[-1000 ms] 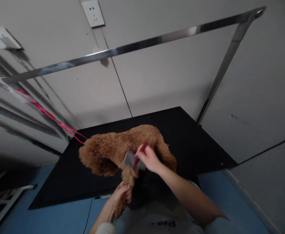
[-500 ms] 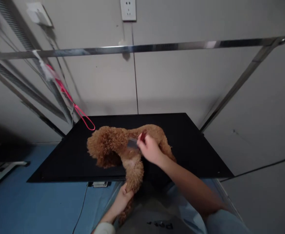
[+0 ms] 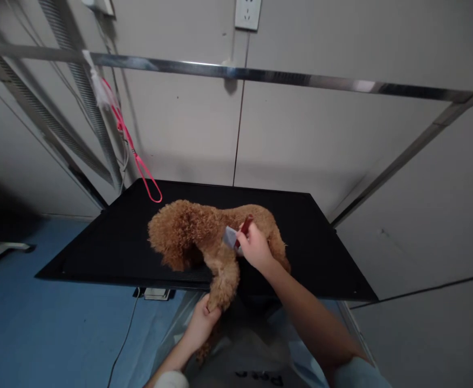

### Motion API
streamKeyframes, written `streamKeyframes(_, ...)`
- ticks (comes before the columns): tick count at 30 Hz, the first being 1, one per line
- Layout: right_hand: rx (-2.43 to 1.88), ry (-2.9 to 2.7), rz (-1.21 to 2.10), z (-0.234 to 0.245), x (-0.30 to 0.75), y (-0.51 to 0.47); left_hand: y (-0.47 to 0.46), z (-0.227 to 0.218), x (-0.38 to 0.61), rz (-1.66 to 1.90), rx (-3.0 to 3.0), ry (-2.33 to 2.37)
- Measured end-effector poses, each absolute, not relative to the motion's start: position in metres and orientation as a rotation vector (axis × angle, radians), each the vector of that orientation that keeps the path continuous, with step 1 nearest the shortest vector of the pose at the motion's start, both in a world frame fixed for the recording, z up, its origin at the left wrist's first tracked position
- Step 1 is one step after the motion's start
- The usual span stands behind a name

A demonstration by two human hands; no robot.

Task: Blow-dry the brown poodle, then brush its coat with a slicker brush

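A small curly brown dog stands on a black grooming table, its head to the left. My right hand is closed on a brush with a red handle and grey head, held against the dog's side near the shoulder. My left hand is wrapped round the dog's front leg, which is stretched out over the table's near edge toward me.
A steel grooming arm spans the table overhead, with a slanted post at the right. A pink leash loop hangs at the back left. A wall socket is above. Blue floor lies left, with a cable running down.
The view has swung right and down. My right hand has lifted the brush from the lower leg to the dog's shoulder. My left hand keeps hold of the leg.
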State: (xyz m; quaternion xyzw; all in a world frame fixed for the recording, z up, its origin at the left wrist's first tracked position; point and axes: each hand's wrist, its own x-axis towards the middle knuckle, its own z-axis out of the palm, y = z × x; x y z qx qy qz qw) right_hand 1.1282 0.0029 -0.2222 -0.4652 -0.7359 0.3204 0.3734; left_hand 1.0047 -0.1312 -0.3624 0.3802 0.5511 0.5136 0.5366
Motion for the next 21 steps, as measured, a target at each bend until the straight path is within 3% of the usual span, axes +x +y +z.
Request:
streamKeyframes(13,-1.118,-1.663,1.013,-0.248,1.136,-0.016,-0.123,-0.358,0.952,1.061,0.814,1.08)
streamKeyframes(18,-1.187,-1.491,0.912,-0.253,1.141,-0.019,-0.123,-0.363,0.95,1.056,0.7,1.053)
streamKeyframes(21,-1.047,-1.699,1.127,-0.258,1.143,-0.022,-0.124,-0.366,0.951,0.993,0.651,1.019)
